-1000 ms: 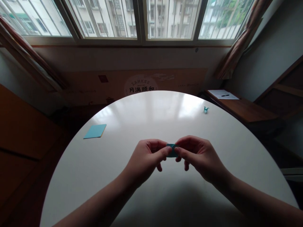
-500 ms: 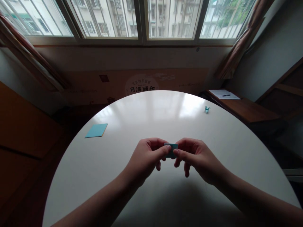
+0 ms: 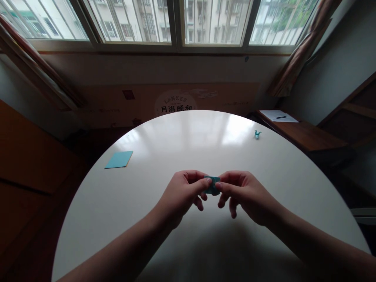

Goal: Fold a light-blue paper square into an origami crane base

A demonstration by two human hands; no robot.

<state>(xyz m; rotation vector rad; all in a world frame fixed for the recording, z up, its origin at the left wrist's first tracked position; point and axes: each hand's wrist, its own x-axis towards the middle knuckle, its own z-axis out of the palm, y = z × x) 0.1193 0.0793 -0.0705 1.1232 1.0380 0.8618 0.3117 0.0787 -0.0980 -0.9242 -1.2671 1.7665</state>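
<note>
The largest thing is the round white table [image 3: 173, 150], its far edge shining with window light. Beyond it at 12 o'clock stands the wide barred window [image 3: 175, 25], buildings showing through the glass. Below the window runs a printed panel [image 3: 176, 100] with dark characters, partly hidden behind the table's edge. A left curtain [image 3: 35, 66] hangs at 10 o'clock, and a right curtain [image 3: 303, 54] between 1 and 2 o'clock. A brown wooden side table [image 3: 317, 137] stands just past the rim at 2 o'clock.

Two bare hands meet above the near middle of the tabletop, a soft shadow beneath them. The left hand [image 3: 186, 190] comes in from 8 o'clock, thumb and forefinger closed on the left part of a folded teal paper [image 3: 213, 188]. The right hand [image 3: 241, 188] reaches in from 4 o'clock and pinches the right part of that paper, its thumb tip close to the other thumb; its lower fingers hang loosely curled.

A white sheet [image 3: 270, 114] lies on the side table. A light blue square paper [image 3: 119, 159] lies flat between 9 and 10 o'clock, an orange edge showing. The small folded paper is between both hands; a tiny teal bird-shaped figure [image 3: 257, 134] stands near 2 o'clock. A slim dark pen [image 3: 281, 117] rests on the white sheet.
</note>
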